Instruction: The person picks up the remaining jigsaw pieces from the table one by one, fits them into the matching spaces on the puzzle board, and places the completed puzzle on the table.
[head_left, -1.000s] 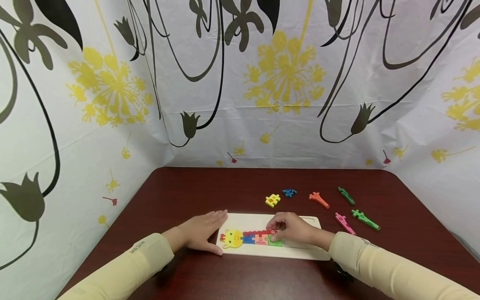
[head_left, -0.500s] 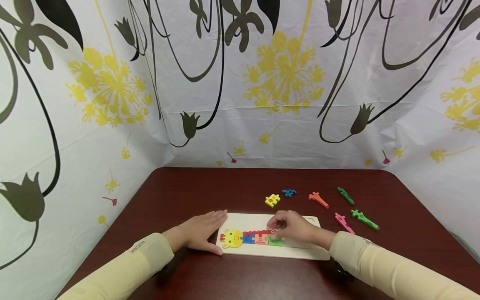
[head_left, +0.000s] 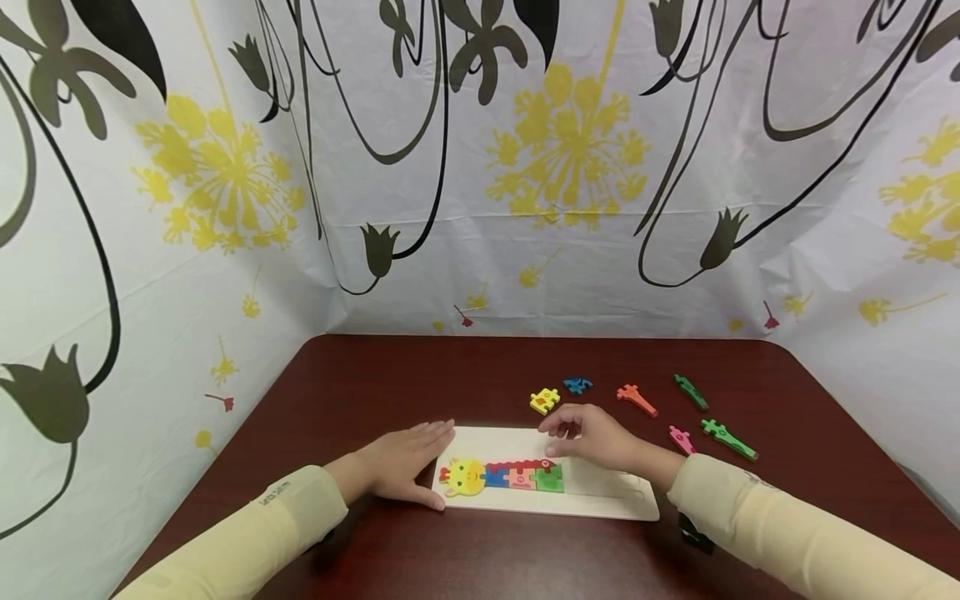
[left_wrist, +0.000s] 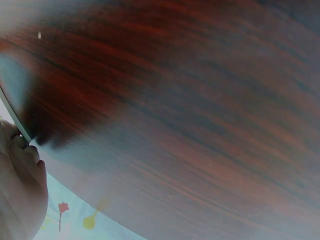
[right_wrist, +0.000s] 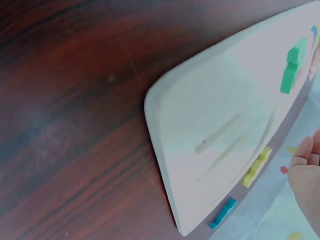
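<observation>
On the table lies a pale giraffe puzzle board [head_left: 517,503]. At its left sits a yellow giraffe head [head_left: 467,477], followed by a blue piece [head_left: 496,476], a pink piece [head_left: 522,479] and a green piece [head_left: 549,479], with a red strip [head_left: 517,465] along their top. The left hand [head_left: 405,462] rests at the board's left end, fingers stretched out. Over the board's upper middle hovers the right hand [head_left: 592,435], loosely bent, with nothing visible between thumb and fingers. In the right wrist view, that hand [right_wrist: 307,175] is partly cut off by the frame's edge.
Loose pieces lie behind and right of the board: yellow [head_left: 544,401], blue [head_left: 577,385], orange [head_left: 637,400], dark green [head_left: 690,392], bright green [head_left: 729,439] and pink [head_left: 682,439], partly behind the right sleeve [head_left: 720,492]. Patterned white cloth [head_left: 450,275] hangs around the table [head_left: 405,375].
The right hand has come off the green piece and risen a little away toward the board's far edge. The green piece stays in the board. The left hand has not moved.
</observation>
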